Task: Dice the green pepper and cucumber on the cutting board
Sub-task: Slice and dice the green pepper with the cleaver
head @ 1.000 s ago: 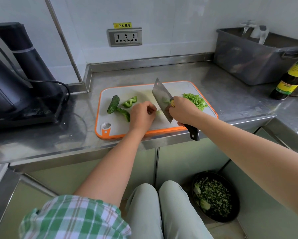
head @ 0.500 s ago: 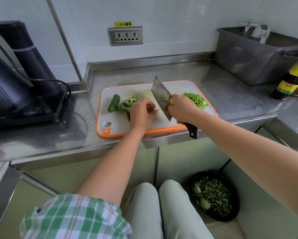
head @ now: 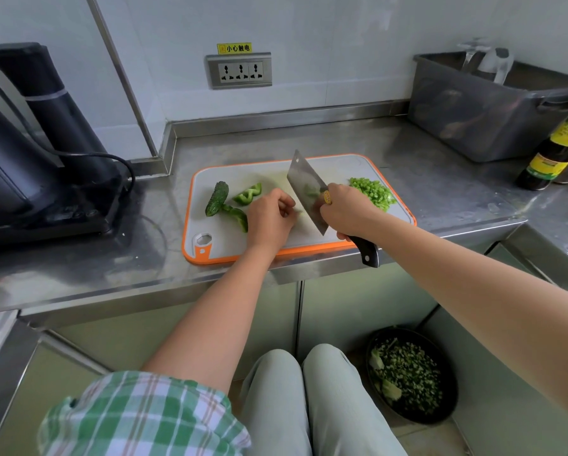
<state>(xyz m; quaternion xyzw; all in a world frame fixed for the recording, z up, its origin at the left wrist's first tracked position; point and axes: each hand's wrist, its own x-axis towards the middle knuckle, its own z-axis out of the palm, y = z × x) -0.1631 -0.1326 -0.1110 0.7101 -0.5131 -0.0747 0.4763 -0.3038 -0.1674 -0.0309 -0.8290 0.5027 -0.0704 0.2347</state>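
Cutting board [head: 230,238] lies on the steel worktop [head: 78,264], its long side along the worktop's front edge.

- Right hand [head: 345,210]: fingers wrapped round the knife [head: 307,189] where blade meets handle. The black handle end sticks out past the worktop's front edge. The blade is tilted, tip towards the board's far edge.
- Left hand [head: 269,217]: at mid-board, just left of the blade, fingers curled under with knuckles towards the steel. What they press or pinch is hidden; cannot tell.
- Diced pepper [head: 373,192]: heap near the board's right edge, behind the right hand.
- Cucumber piece [head: 216,199]: left part of the board.
- Pepper strips [head: 248,195]: beside the cucumber, one touching its near end.

Black appliance [head: 29,159] at the worktop's left end. Grey tub [head: 473,126] in the far right corner, bottle [head: 558,149] near it. Bowl [head: 447,370] of chopped greens on the floor.
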